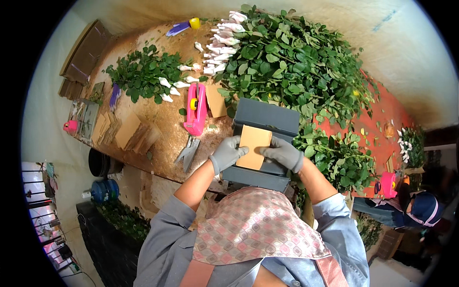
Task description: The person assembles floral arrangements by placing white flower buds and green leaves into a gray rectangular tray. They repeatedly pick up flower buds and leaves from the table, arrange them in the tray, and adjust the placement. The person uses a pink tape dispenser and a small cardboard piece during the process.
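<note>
- At the left of the frame, loose cardboard pieces [131, 130] are spread near the table edge, well apart from either hand.
- Left of centre, the scissors [190, 153] are laid just below the pink tape dispenser [201, 115]; both are placed nearer to the left hand than to the right.
- Near the centre, the left hand [228, 154] is gloved in grey and partly closed, its thumb pressed at the left side of the tan card [253, 146]; the fingers behind are hidden.
- In the centre, the card is held between the two hands, so neither is clearly nearer. Its long axis is run from top to bottom of the frame, with the upper end tipped slightly to the right.
- Behind the card, the dark grey box [266, 114] is partly covered by it; the box's long edges are set roughly across the card's long axis. Whether the two are touching cannot be told.
- Right of the card, the right hand [283, 154], also gloved, is curled, its thumb laid over the card's right side; its hidden fingers cannot be judged.
</note>
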A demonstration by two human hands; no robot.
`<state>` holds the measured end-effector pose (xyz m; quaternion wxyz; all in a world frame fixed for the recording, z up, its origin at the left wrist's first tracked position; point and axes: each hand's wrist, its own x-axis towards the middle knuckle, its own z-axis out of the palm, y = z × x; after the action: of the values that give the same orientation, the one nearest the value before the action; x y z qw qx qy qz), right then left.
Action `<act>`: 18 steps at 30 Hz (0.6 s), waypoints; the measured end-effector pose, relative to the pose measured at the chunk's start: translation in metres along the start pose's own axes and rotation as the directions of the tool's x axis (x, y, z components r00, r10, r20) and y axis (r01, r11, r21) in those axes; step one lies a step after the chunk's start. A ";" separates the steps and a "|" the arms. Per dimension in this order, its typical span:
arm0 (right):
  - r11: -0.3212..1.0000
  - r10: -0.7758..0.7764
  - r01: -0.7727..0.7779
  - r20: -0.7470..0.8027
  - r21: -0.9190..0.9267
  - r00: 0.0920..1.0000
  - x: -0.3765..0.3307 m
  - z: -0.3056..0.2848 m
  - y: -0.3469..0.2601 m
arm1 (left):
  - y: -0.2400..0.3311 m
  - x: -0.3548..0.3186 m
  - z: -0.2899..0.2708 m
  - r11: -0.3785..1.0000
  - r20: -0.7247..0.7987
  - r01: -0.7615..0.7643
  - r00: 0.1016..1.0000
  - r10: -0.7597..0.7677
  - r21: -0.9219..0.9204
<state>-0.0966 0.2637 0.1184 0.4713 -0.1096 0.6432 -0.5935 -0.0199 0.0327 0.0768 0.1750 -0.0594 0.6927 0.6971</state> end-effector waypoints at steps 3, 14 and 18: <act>0.963 0.109 -0.168 -0.266 -0.211 0.958 0.017 0.008 0.015 | -0.007 0.000 0.003 0.998 -0.094 -0.037 0.995 0.033 -0.046; 0.552 0.027 -0.343 -0.395 -0.760 0.918 0.024 0.016 -0.014 | 0.036 -0.078 0.022 0.483 0.187 -0.368 0.905 0.382 0.795; 0.421 0.005 -0.386 -0.423 -0.821 0.906 0.035 0.006 -0.002 | 0.016 -0.069 0.046 0.147 0.235 -0.315 0.886 0.399 0.938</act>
<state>-0.1115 0.2341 0.1041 0.2841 -0.1537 0.9394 -0.1149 0.0462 0.0671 0.1155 -0.0197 0.2012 0.9686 0.1449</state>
